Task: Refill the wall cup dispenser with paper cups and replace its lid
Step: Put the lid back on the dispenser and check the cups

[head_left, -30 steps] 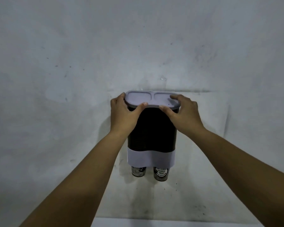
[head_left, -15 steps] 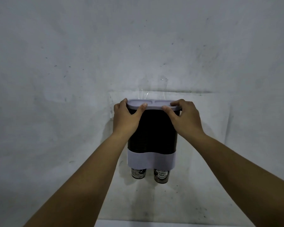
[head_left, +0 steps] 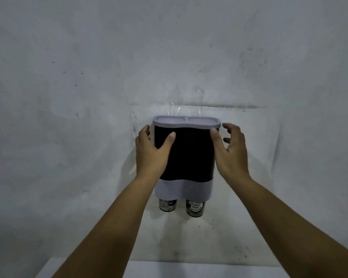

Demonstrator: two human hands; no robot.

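Against the scuffed grey wall (head_left: 88, 77), your left hand (head_left: 152, 151) and right hand (head_left: 232, 152) have just released the lid (head_left: 186, 122), now seated at twelve o'clock atop the cup-filled dispenser (head_left: 186, 153) (both hands open, empty), so refilling looks finished.

Bare room (stained plaster wall (head_left: 88, 77)).
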